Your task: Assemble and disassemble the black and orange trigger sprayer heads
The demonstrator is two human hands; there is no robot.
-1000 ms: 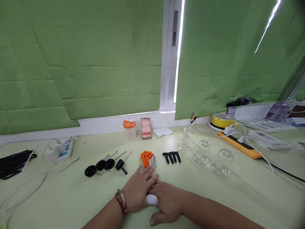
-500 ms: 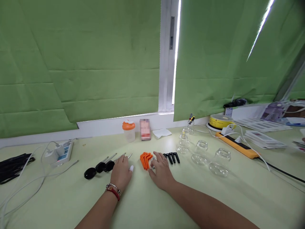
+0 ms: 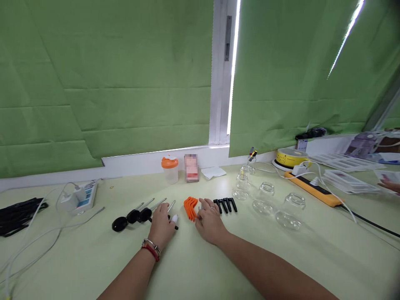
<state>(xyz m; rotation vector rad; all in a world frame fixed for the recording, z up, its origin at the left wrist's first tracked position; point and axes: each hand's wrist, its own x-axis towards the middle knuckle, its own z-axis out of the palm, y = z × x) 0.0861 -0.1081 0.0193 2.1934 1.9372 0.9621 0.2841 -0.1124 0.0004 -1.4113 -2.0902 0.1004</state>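
My left hand (image 3: 163, 228) rests low over the table, its fingers curled down over a black part with a thin metal rod (image 3: 171, 206); black ends show on both sides of the hand. To its left lie several black round-headed pieces with metal rods (image 3: 133, 216). My right hand (image 3: 211, 221) has its thumb and fingers bent around small metal pins (image 3: 201, 207), mostly hidden beneath it. A row of orange angled pieces (image 3: 190, 209) is just left of that hand, and several black angled pieces (image 3: 228, 205) lie just right of it.
Clear glass jars (image 3: 290, 211) stand on the right. Behind are an orange-lidded cup (image 3: 170, 170), a pixelated upright card (image 3: 191, 168) and white paper (image 3: 213, 172). Power strips (image 3: 315, 191) and cables lie on both sides. Another person's hand (image 3: 390, 184) shows at the right edge.
My left hand has shifted slightly right, and black ends now show beside it. My right hand stays by the pins, fingers slightly more bent. Another person's hand has appeared at the right edge.
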